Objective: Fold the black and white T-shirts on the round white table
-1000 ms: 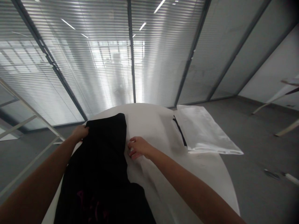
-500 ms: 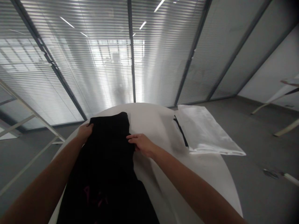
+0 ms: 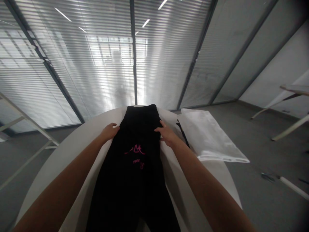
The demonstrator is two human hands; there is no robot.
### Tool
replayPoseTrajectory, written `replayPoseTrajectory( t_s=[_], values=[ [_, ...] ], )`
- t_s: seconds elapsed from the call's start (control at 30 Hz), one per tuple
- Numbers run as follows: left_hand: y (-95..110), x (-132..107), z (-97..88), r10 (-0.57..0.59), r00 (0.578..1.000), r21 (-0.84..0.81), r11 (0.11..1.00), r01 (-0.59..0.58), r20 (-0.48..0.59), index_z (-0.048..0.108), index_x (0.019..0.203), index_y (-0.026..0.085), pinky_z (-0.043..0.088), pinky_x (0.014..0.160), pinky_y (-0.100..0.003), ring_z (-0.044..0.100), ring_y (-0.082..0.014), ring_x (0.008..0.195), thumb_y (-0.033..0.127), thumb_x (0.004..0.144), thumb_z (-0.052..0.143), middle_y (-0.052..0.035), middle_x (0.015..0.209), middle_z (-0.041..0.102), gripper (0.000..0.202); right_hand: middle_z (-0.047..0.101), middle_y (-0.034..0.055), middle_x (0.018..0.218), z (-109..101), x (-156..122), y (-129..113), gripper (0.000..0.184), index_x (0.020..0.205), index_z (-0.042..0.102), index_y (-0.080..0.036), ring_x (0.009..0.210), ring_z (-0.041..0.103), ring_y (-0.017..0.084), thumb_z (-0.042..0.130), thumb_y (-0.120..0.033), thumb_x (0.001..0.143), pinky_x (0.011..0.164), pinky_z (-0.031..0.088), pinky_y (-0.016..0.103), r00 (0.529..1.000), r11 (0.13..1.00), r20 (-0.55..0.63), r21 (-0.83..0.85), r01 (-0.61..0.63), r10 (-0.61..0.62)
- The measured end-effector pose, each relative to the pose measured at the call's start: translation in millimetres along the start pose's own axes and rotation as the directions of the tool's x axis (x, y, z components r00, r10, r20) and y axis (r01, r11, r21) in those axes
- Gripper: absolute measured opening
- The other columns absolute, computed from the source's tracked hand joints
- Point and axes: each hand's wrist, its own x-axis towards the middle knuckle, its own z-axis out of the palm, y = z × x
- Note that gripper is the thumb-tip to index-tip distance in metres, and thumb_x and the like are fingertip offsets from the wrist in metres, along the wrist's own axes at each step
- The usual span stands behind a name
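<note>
A pair of black trousers lay lengthwise over the middle of the round white table, the waist at the table's far rim and the legs running toward its near side, past the bottom of the view. Pink print showed on the cloth above the table's centre. The left hand was over the table's left half, its fingertips at the left edge of the trousers; whether they pinched the fabric could not be told. The right hand, right of the table's middle, had its fingers slightly parted at the opposite edge of the trousers, and here too a firm hold could not be made out. On the table's right side lay a flat white sheet-like item, jutting over the rim, with a thin black strip at its left edge. A pale frame stood left of the table, blinds hung beyond its far rim, and grey floor spread to its right.
</note>
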Motion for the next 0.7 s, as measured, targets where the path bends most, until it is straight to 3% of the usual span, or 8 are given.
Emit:
replayPoseTrajectory(
  t_s=[0.1,0.23,0.37,0.47,0.57,0.7],
  values=[
    [-7.4,-34.5,-0.6,0.046,0.997,0.252,0.966,-0.058,0.054,0.063,0.116,0.013,0.047,0.088,-0.04,0.065,-0.0332,0.101,0.039,0.077,0.057,-0.0164,0.103,0.071,0.048,0.059,0.0156,0.124,-5.1,-2.0,0.4,0.08,0.15,0.016,-0.022,0.082,0.066,0.02,0.055,-0.026,0.08,0.066,0.056,0.034,0.988,0.983,0.014,0.103,-0.152,0.151],
    [-13.9,-85.9,-5.0,0.073,0.984,0.488,0.861,-0.143,0.16,0.051,0.132,0.014,0.047,0.089,-0.039,0.065,-0.0312,0.103,0.044,0.084,0.045,-0.0169,0.112,0.068,0.057,0.063,0.0152,0.111,-12.1,-14.3,-3.9,0.092,0.151,0.002,-0.027,0.061,0.063,0.018,0.062,-0.031,0.081,0.055,0.056,0.041,0.953,0.97,0.183,-0.037,-0.241,0.243],
    [-12.8,-129.9,-1.1,0.149,0.974,0.524,0.824,-0.218,0.171,0.038,0.143,0.017,0.047,0.089,-0.039,0.064,-0.0307,0.105,0.044,0.087,0.043,-0.0172,0.118,0.065,0.062,0.059,0.0166,0.117,-14.8,-33.1,-8.1,0.106,0.151,-0.004,-0.029,0.061,0.063,0.017,0.071,-0.028,0.075,0.051,0.056,0.036,0.901,0.979,0.384,-0.113,-0.17,0.201],
    [-12.4,-151.6,6.2,0.138,0.982,0.576,0.796,-0.188,0.13,0.031,0.148,0.02,0.047,0.085,-0.043,0.066,-0.0326,0.101,0.041,0.09,0.041,-0.0184,0.118,0.063,0.063,0.057,0.0132,0.119,-10.0,-39.8,-8.1,0.097,0.149,0.012,-0.031,0.066,0.063,0.016,0.07,-0.019,0.072,0.052,0.055,0.03,0.895,0.997,0.44,-0.058,-0.053,0.073],
    [-16.7,-160.4,10.3,0.14,0.98,0.561,0.805,-0.194,0.138,0.031,0.148,0.02,0.046,0.086,-0.042,0.066,-0.0316,0.101,0.035,0.092,0.04,-0.0183,0.118,0.062,0.059,0.062,0.0081,0.108,-3.3,-32.5,-5.3,0.081,0.145,0.027,-0.029,0.065,0.061,0.014,0.063,-0.014,0.073,0.054,0.053,0.027,0.944,0.997,0.324,-0.028,0.067,-0.055],
    [-30.6,-155.4,7.3,0.205,0.963,0.445,0.856,-0.262,0.173,0.037,0.144,0.015,0.043,0.096,-0.038,0.06,-0.0279,0.115,0.028,0.091,0.043,-0.018,0.126,0.06,0.056,0.062,0.0082,0.111,-2.0,-14.9,-3.6,0.075,0.144,0.031,-0.023,0.079,0.063,0.016,0.059,-0.014,0.075,0.067,0.055,0.028,0.99,0.991,0.02,0.008,0.136,-0.136]
  ],
)
